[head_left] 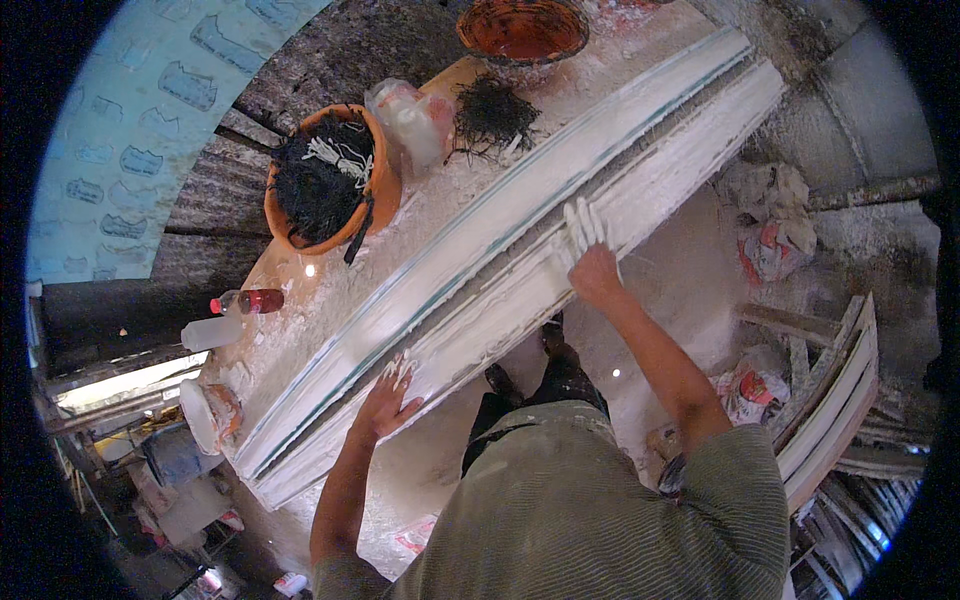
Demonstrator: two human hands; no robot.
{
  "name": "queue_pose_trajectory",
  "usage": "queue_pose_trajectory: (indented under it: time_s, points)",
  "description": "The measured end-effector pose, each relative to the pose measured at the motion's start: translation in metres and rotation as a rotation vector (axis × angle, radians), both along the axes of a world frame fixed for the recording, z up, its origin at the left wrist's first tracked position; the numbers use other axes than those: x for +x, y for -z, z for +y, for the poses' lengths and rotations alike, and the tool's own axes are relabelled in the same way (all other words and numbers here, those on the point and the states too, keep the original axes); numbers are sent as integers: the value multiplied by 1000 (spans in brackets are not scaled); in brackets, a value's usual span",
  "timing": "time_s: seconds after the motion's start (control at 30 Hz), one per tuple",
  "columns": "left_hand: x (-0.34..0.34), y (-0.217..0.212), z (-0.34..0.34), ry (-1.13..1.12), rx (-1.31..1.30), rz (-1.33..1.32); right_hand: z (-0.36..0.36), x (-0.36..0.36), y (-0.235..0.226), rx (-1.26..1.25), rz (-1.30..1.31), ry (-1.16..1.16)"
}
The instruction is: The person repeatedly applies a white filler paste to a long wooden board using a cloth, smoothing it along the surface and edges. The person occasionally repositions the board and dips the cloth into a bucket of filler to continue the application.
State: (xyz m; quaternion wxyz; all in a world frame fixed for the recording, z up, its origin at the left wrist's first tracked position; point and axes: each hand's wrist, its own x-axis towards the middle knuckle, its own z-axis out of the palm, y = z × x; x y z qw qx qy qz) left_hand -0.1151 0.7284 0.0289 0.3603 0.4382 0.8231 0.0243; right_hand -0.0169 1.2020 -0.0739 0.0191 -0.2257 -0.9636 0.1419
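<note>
Both hands flat on a long white plaster moulding on the tabletop.

The tabletop [330,290], crusted with white plaster, runs diagonally from lower left to upper right. The moulding [520,240] lies along its near edge, spanning almost the whole length. Left hand [385,400] rests open, fingers spread, on the moulding's lower stretch; right hand [590,255] lies open, fingers extended and plaster-coated, on its middle stretch; neither grips anything. Beyond the moulding stand an orange basin [325,180] of dark fibre, a loose fibre clump [492,118], a red bowl [522,30] and a small bottle [250,301].
</note>
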Motion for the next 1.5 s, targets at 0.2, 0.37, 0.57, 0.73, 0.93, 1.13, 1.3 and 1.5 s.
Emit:
queue_pose_trajectory:
  time_s: [0.2, 0.37, 0.57, 0.73, 0.93, 1.13, 1.3, 1.5]
  points:
    - [31, 15, -63, 60, 60, 155, -108, 63, -22, 10, 152, -26]
    - [51, 22, -125, 129, 51, 258, -218, 86, -46, -195, 91, -130]
    - [47, 31, -136, 242, 29, 313, -317, 78, -75, -179, -129, -181]
    - [25, 45, -51, 345, 1, 229, -271, 44, -74, -550, -495, 12]
    - [19, 60, 134, 444, 375, 358, -124, 36, -40, -64, -307, 131]
    - [29, 76, 303, 367, 451, 430, 94, 35, -30, 48, -238, 12]
    - [23, 81, 320, 250, 370, 268, 121, 64, -24, -8, -195, -81]
    - [40, 49, 294, 305, 170, 186, -8, 58, -33, -314, -353, -56]
